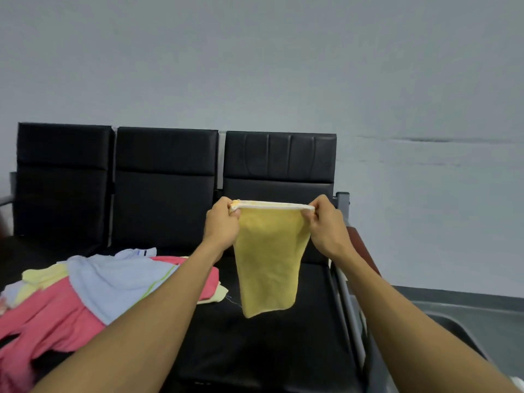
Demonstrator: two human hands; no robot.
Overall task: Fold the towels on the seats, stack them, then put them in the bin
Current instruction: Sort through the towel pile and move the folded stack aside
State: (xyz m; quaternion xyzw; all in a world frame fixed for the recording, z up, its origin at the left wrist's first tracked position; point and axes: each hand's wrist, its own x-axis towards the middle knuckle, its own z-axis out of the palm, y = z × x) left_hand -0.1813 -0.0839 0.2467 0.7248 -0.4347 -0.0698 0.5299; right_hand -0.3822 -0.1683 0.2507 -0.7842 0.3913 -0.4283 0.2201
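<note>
yellow towel [268, 262]: we see it held up in the air over the right-hand seat, top edge pulled taut between both hands, the rest hanging down; the lower hem ends just above the seat cushion [255, 344], touching or not we cannot tell.
left hand [222, 222]: at 9 o'clock of the towel; grip pinching the top left corner, fingers curled round the hem.
right hand [326, 224]: at 3 o'clock of the towel; grip pinching the top right corner, thumb and fingers closed on the hem.
towel pile [93, 290]: at 8 o'clock of the held towel, heaped unfolded on the middle and left seats; we see a light blue towel [119, 282] on top, a pink towel [48, 316] under it, a pale yellow towel [45, 275] poking out at the far side. Our left forearm crosses in front of its right edge.
seats [167, 177]: three black padded seats in a row, backrests against the grey wall [255, 58].
armrest [361, 245]: at 3 o'clock of the towel, dark red top on a grey metal frame, partly hidden by the right wrist.
bin [453, 321]: at 4 o'clock on the floor beyond the armrest, only a dark rim showing, mostly covered by the right forearm.
</note>
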